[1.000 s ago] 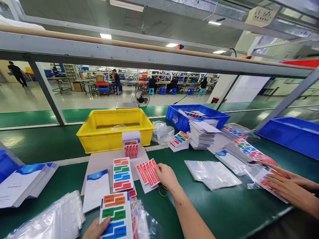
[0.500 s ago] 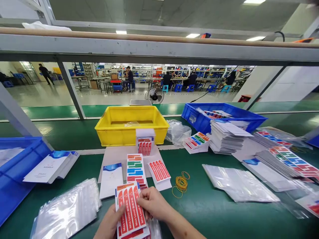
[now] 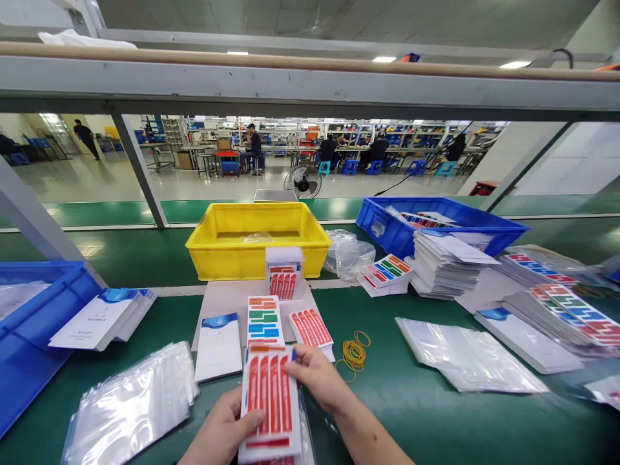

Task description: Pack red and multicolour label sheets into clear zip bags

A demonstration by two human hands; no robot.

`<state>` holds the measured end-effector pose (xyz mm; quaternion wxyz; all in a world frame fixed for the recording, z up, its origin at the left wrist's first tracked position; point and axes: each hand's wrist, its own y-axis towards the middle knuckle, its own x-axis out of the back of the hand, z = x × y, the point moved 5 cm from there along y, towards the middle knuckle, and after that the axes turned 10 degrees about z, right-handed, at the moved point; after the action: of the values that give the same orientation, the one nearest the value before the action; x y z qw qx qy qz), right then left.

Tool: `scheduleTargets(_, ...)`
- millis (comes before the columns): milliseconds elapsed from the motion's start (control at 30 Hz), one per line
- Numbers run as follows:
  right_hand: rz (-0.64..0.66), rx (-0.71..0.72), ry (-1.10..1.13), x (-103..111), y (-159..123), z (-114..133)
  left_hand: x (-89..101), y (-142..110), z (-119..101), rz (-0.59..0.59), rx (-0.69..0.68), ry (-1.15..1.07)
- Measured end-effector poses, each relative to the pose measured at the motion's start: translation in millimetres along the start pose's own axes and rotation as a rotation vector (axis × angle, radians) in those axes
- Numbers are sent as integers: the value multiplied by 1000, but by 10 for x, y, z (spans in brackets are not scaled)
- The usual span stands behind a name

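A small stack of label sheets [image 3: 274, 394], the top one with red strips, is held up in front of me. My left hand [image 3: 227, 420] grips its left side, thumb over the red strips. At the upper right corner my right hand [image 3: 317, 378] pinches the sheets between thumb and fingers. Beneath them lies a clear plastic bag [image 3: 306, 439], mostly covered. Just beyond are a white booklet [image 3: 219, 349] with a blue top, a multicolour label sheet pile [image 3: 264, 320] and another red label stack [image 3: 311, 328].
A yellow bin [image 3: 259, 255] stands behind the stacks. Rubber bands [image 3: 354, 356] lie right of my hands. Plastic bags [image 3: 140, 400] lie at left, more bags [image 3: 467, 355] at right. Blue bins [image 3: 436, 216] and paper stacks [image 3: 448, 268] occupy the right; booklets [image 3: 104, 316] sit at left.
The held sheets have moved slightly right and now stand straighter. My right hand has shifted up to their upper right corner, and my left thumb lies lower on the front.
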<state>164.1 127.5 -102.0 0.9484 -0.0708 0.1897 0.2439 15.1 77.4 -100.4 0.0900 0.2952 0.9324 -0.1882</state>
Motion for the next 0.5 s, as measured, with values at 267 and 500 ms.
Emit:
scheduleTargets(267,-477,267,184,471,-43,142,142,176,-195,-38,-156,938)
scheduleTargets(500,-353,118,-1,344,-14,22,174,144,-150,62,-229,708)
